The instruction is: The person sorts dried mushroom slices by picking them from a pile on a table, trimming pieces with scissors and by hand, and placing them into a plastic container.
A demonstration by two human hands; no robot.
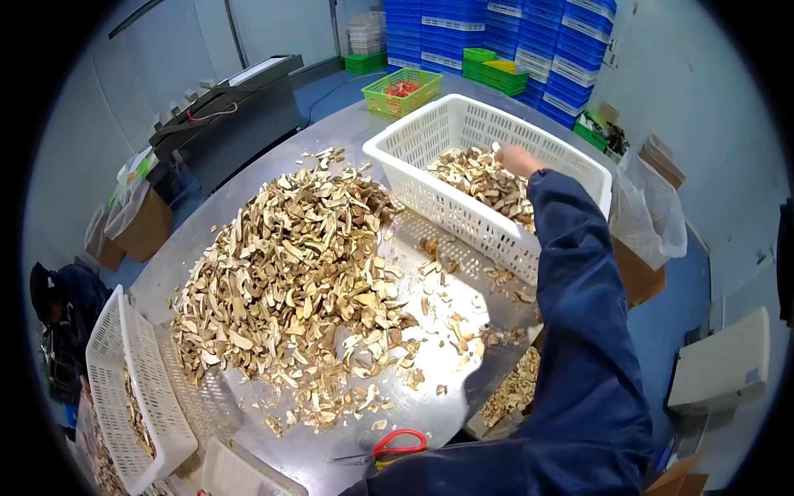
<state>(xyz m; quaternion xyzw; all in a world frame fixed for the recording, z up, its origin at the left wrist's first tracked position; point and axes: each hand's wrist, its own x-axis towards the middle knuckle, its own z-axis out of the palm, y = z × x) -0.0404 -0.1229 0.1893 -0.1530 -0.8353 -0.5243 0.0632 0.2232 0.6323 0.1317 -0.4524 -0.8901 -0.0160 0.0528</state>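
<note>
My right hand is over the white perforated basket, its fingers pinched on a small pale piece, apparently a dried mushroom slice. Below it, more sliced dried mushrooms lie inside the basket. A large heap of dried mushroom slices covers the metal table to the left. Scissors with red handles lie near the bottom edge, beside a dark blue sleeve. My left hand is out of view.
At lower left stands another white basket with slices, beside a pale tray. A container of small pieces sits near my right sleeve. A green basket holding red items is at the table's far edge. Blue crates are stacked behind.
</note>
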